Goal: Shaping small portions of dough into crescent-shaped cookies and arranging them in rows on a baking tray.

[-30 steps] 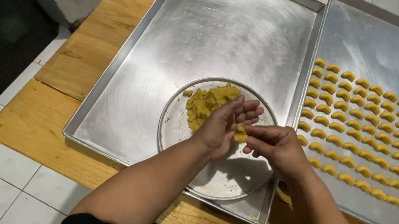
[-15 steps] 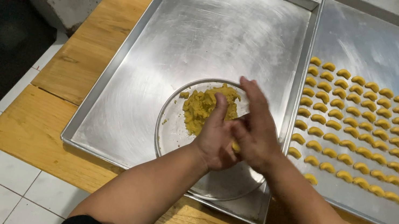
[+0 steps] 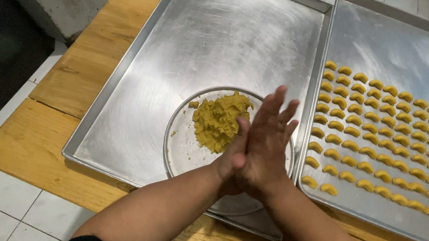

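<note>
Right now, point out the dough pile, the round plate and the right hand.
dough pile (image 3: 217, 121), head view, middle of the heap.
round plate (image 3: 180, 147), head view, bare left part.
right hand (image 3: 265, 147), head view, back of hand.

Soft even light, mild tray (image 3: 229, 35) glare

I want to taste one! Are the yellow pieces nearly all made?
Many shaped pieces already lie in rows on the right tray. The left hand and right hand are pressed together above the plate. A dough mound remains, and the left tray holds no pieces.
</note>
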